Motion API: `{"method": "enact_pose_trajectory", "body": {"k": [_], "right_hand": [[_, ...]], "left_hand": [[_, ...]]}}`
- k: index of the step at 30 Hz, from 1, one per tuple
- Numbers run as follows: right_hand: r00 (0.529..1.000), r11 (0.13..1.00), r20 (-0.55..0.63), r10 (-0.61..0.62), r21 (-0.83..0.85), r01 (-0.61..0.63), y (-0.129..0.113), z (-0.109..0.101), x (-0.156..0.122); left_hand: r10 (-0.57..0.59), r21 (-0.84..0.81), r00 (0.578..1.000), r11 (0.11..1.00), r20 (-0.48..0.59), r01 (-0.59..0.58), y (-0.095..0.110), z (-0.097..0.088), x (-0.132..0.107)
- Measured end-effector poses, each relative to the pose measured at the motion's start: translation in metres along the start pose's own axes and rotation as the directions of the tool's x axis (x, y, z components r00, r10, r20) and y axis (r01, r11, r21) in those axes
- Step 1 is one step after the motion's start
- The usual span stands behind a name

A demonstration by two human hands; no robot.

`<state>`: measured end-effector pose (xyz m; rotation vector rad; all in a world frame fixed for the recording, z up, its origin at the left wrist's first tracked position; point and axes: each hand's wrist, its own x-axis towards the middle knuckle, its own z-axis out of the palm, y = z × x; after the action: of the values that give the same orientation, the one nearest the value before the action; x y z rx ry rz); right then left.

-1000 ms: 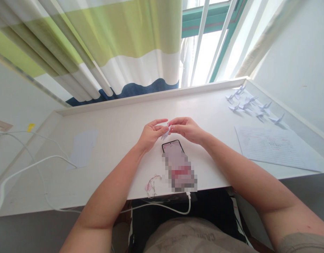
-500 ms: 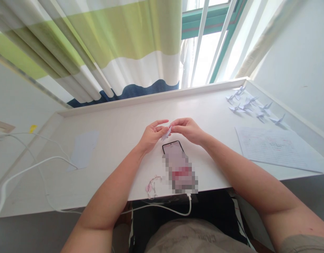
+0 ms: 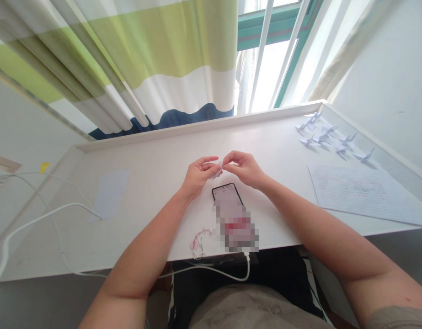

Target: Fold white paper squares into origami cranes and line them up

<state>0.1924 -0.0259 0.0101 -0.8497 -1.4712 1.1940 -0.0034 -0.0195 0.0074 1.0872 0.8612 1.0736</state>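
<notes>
A small folded piece of white paper [image 3: 216, 173] is held between my two hands, above the desk and just beyond the phone. My left hand [image 3: 199, 176] pinches it between thumb and fingers, with the index finger stretched out over it. With thumb and index finger, my right hand [image 3: 244, 168] grips the paper's upper right tip. Fingers cover much of the paper, so its full shape is hidden. Below the hands lies a phone [image 3: 227, 194], its screen partly blurred out. Several folded paper cranes [image 3: 322, 137] stand at the far right of the desk.
Lined, written-on sheets [image 3: 361, 194] lie at the right. Blank paper strips [image 3: 109, 194] lie at the left, with a white cable [image 3: 56, 210] crossing over them. A pink beaded strap [image 3: 197, 244] rests by the front edge. A raised rim [image 3: 197, 127] borders the desk's back.
My right hand has shifted slightly, its fingers raised a little at the paper's tip. The paper's visible outline has changed slightly. My left hand stays nearly still.
</notes>
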Motion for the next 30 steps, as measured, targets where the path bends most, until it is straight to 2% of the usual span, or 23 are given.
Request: {"method": "enact_pose_trajectory", "body": {"k": [5,8,13,20,30], "right_hand": [[0.998,0.993,-0.003,-0.069,-0.091,0.069,-0.0007,0.003,-0.002],[0.994,0.984,-0.019,-0.106,-0.148,0.102,-0.0004,0.0034,-0.0031],[0.981,0.947,-0.012,-0.196,-0.263,0.186,0.0011,0.004,-0.0046],[0.924,0.839,-0.013,-0.383,-0.422,0.342,0.0021,0.0042,-0.0045],[0.951,0.86,-0.051,-0.305,-0.444,0.252,0.0058,0.0104,-0.0055]], "left_hand": [[0.099,0.039,0.991,0.995,-0.093,-0.095,-0.0004,0.0037,-0.0013],[0.148,0.073,0.983,0.987,-0.109,-0.141,0.0009,0.0061,-0.0034],[0.152,0.077,0.98,0.987,-0.128,-0.143,0.0006,0.0073,-0.0046],[0.163,0.075,0.98,0.985,-0.118,-0.154,0.0001,0.0065,-0.0044],[0.164,0.029,0.967,0.986,-0.196,-0.162,-0.0021,0.008,-0.0025]]}}
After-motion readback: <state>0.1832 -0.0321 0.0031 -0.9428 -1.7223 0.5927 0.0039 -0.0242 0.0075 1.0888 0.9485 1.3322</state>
